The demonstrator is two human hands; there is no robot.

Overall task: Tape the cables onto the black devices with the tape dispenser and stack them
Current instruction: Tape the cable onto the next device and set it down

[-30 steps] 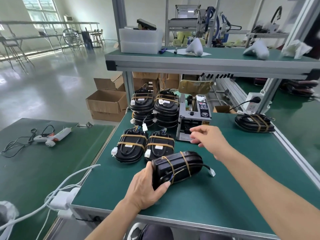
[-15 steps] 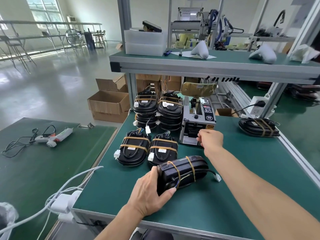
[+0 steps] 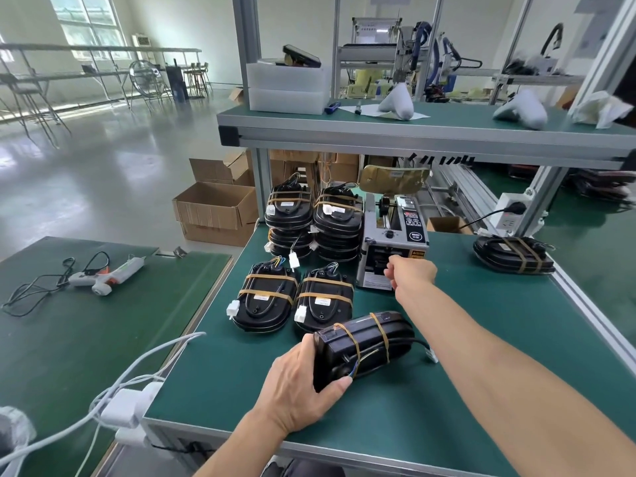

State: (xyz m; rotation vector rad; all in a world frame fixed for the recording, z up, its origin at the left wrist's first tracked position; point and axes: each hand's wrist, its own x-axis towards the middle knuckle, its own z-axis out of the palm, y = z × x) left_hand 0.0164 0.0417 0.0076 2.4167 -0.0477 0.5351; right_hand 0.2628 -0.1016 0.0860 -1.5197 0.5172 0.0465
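The left hand [image 3: 296, 390] has its grip curled round one end of a black device [image 3: 364, 344] lying on the green worktop [image 3: 481, 339] — the right hand [image 3: 411, 271], fingers curled, is at the tape dispenser [image 3: 392, 249] mouth; what it pinches I cannot tell.

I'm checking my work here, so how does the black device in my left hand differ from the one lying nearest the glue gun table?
The held device is tipped on its edge, gripped by the left hand; the flat device lies label-up, untouched. The held device's white connector trails loose on the mat; the flat device's sits at its side. Both are black and carry two tan tape bands.
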